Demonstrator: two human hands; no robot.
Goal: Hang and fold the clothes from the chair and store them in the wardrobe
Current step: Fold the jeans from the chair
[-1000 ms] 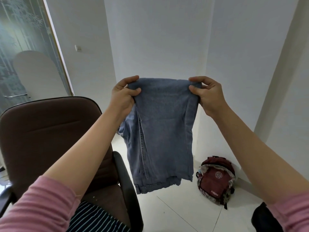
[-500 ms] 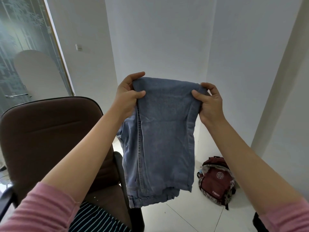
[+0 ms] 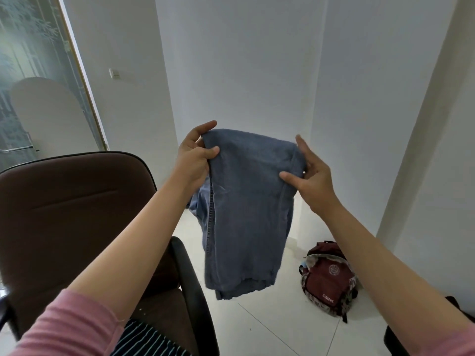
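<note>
Thumb and fingers of the left hand (image 3: pixel 193 160) pinch the folded blue denim trousers (image 3: pixel 246 209) at one top corner; the right hand (image 3: pixel 308 176) pinches the other, probably keeping the fold flat. They hang above the brown padded office chair (image 3: pixel 77 214), beside a maroon backpack (image 3: pixel 330 278).

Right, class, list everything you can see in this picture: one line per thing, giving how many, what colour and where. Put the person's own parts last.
jeans: one, blue denim, folded, held up in the air at centre
chair: one, brown with black armrests, on the left
striped garment: one, dark with white stripes, on the chair seat
backpack: one, dark red, on the floor by the wall, right
glass door: one, frosted, far left
wall switch: one, white, on the wall
left hand: one, pinches the jeans' top left corner
right hand: one, pinches the jeans' top right edge
sleeves: two, pink, bottom corners
</note>
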